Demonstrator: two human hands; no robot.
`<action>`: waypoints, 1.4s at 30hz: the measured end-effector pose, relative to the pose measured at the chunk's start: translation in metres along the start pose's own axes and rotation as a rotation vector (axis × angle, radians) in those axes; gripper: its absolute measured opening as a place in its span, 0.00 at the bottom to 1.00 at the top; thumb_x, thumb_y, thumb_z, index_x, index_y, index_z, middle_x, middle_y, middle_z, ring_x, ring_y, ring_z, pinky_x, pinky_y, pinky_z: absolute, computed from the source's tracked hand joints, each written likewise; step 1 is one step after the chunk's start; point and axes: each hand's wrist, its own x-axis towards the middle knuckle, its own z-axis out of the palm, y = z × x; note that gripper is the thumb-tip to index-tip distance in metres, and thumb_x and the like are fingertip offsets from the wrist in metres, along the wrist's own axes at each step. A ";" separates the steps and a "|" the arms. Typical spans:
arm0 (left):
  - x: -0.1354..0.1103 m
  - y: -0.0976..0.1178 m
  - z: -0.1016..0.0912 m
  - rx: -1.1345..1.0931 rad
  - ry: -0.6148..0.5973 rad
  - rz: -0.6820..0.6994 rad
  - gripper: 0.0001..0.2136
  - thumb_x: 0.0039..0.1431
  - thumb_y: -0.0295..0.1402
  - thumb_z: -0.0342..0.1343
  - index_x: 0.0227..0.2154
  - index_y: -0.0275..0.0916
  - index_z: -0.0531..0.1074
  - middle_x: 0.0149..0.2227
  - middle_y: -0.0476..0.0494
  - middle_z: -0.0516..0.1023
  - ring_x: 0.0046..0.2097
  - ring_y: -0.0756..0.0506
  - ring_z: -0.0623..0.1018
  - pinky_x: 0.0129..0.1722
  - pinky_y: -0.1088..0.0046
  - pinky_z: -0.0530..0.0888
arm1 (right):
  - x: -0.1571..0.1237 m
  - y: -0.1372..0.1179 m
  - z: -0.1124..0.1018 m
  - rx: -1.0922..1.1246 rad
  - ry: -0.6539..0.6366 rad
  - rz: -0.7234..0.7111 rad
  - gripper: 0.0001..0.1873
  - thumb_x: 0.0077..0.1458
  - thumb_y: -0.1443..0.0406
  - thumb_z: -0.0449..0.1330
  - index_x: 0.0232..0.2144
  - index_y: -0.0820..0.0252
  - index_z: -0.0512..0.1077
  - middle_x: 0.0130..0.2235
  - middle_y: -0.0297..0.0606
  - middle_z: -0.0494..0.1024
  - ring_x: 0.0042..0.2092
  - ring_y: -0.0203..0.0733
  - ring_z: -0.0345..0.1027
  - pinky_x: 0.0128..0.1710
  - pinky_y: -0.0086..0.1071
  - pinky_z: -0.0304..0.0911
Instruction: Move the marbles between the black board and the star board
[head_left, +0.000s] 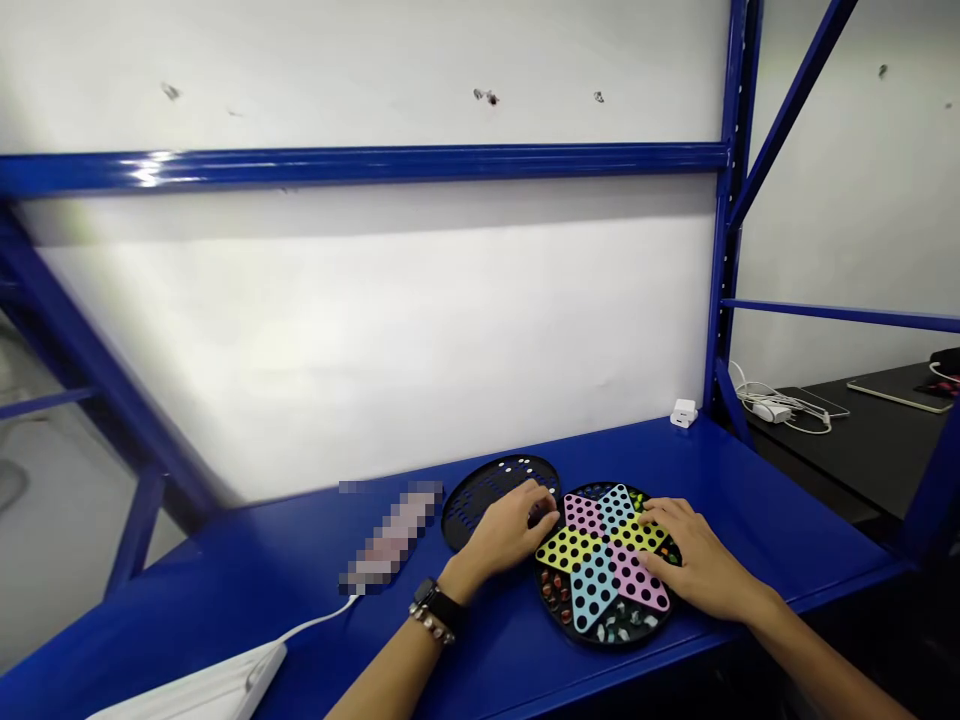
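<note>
A Chinese checkers board (604,541) lies flat, its six-pointed star coloured pink, blue and yellow with black holes. Marbles sit in the pockets around the star, reddish ones (556,592) at the lower left and clear-white ones (628,622) at the front. My left hand (506,532) is at the board's left edge, thumb and curved fingers apart, with nothing visible between them. Over the right edge rests my right hand (701,562), fingers and thumb spread across the star's yellow and pink points. Behind my left hand lies a round black tray with holes (480,492), partly covered by it.
The blue tabletop (757,515) has a blue metal frame (420,165) around it. A blurred-out flat object (394,540) lies left, with a white cable running to a white device (202,685). A white charger (683,413) stands at the back right.
</note>
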 end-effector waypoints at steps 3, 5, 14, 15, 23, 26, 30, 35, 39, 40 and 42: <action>-0.001 0.003 -0.001 -0.012 -0.113 0.004 0.15 0.64 0.45 0.47 0.36 0.43 0.74 0.39 0.46 0.74 0.37 0.45 0.75 0.39 0.69 0.70 | 0.000 0.000 -0.001 -0.003 -0.011 0.001 0.22 0.60 0.50 0.54 0.52 0.51 0.69 0.61 0.42 0.66 0.62 0.54 0.55 0.63 0.53 0.53; -0.002 0.002 -0.001 -0.035 -0.144 0.012 0.16 0.64 0.46 0.46 0.37 0.43 0.75 0.39 0.45 0.73 0.37 0.45 0.75 0.40 0.69 0.71 | 0.000 0.000 -0.002 -0.003 -0.015 0.005 0.22 0.60 0.50 0.54 0.52 0.51 0.69 0.61 0.42 0.66 0.63 0.54 0.55 0.63 0.52 0.52; 0.001 -0.006 0.004 -0.144 -0.167 0.078 0.18 0.66 0.47 0.45 0.34 0.41 0.74 0.40 0.45 0.70 0.39 0.47 0.72 0.43 0.70 0.71 | 0.000 0.000 -0.001 -0.015 -0.016 -0.002 0.23 0.60 0.49 0.54 0.52 0.50 0.70 0.61 0.42 0.66 0.64 0.55 0.54 0.63 0.53 0.53; 0.001 -0.006 0.004 -0.136 -0.165 0.091 0.18 0.66 0.46 0.44 0.34 0.40 0.73 0.40 0.45 0.70 0.39 0.47 0.72 0.43 0.71 0.71 | 0.000 0.000 -0.001 -0.017 -0.017 -0.003 0.23 0.60 0.49 0.54 0.52 0.50 0.70 0.61 0.42 0.66 0.64 0.55 0.54 0.63 0.53 0.52; -0.002 -0.002 0.005 -0.056 -0.148 0.089 0.23 0.69 0.48 0.39 0.31 0.40 0.73 0.38 0.45 0.70 0.40 0.46 0.71 0.42 0.70 0.69 | 0.000 0.002 0.000 -0.057 0.002 -0.021 0.21 0.60 0.50 0.54 0.51 0.50 0.70 0.61 0.40 0.67 0.64 0.53 0.55 0.62 0.49 0.55; 0.000 -0.004 0.004 -0.068 -0.108 0.100 0.23 0.70 0.47 0.36 0.31 0.40 0.71 0.39 0.45 0.70 0.39 0.47 0.72 0.44 0.69 0.70 | 0.000 0.002 0.000 -0.059 0.012 -0.021 0.21 0.60 0.50 0.55 0.51 0.50 0.70 0.60 0.40 0.67 0.63 0.52 0.57 0.61 0.48 0.57; 0.005 -0.017 0.001 -0.033 0.069 0.057 0.23 0.71 0.45 0.33 0.31 0.41 0.68 0.40 0.44 0.70 0.42 0.46 0.72 0.47 0.68 0.70 | 0.004 -0.002 -0.003 -0.064 0.035 -0.016 0.20 0.60 0.52 0.54 0.52 0.50 0.69 0.58 0.40 0.69 0.59 0.51 0.61 0.59 0.47 0.59; 0.005 -0.036 -0.002 0.093 0.110 -0.101 0.17 0.68 0.45 0.40 0.37 0.41 0.70 0.43 0.42 0.71 0.44 0.42 0.74 0.46 0.64 0.70 | 0.040 -0.014 -0.013 -0.177 0.010 -0.084 0.24 0.61 0.52 0.54 0.56 0.51 0.67 0.60 0.42 0.66 0.59 0.52 0.59 0.58 0.49 0.57; 0.004 -0.038 -0.001 0.050 0.196 -0.109 0.16 0.68 0.44 0.40 0.39 0.41 0.69 0.44 0.42 0.72 0.46 0.42 0.74 0.45 0.64 0.71 | 0.093 -0.022 -0.013 -0.191 -0.237 -0.205 0.28 0.59 0.48 0.56 0.58 0.51 0.67 0.61 0.43 0.64 0.60 0.56 0.59 0.59 0.51 0.55; 0.003 -0.037 -0.001 0.038 0.217 -0.105 0.15 0.68 0.44 0.41 0.38 0.41 0.69 0.44 0.42 0.72 0.46 0.42 0.74 0.45 0.64 0.71 | 0.105 -0.023 -0.011 -0.163 -0.345 -0.233 0.29 0.58 0.47 0.56 0.57 0.51 0.68 0.60 0.44 0.66 0.58 0.55 0.61 0.58 0.49 0.57; 0.003 -0.034 0.000 0.017 0.227 -0.096 0.15 0.68 0.44 0.42 0.38 0.42 0.69 0.44 0.43 0.72 0.45 0.42 0.75 0.44 0.64 0.71 | 0.123 -0.023 -0.004 -0.118 -0.424 -0.289 0.26 0.59 0.47 0.56 0.54 0.53 0.71 0.55 0.44 0.70 0.55 0.54 0.64 0.55 0.46 0.60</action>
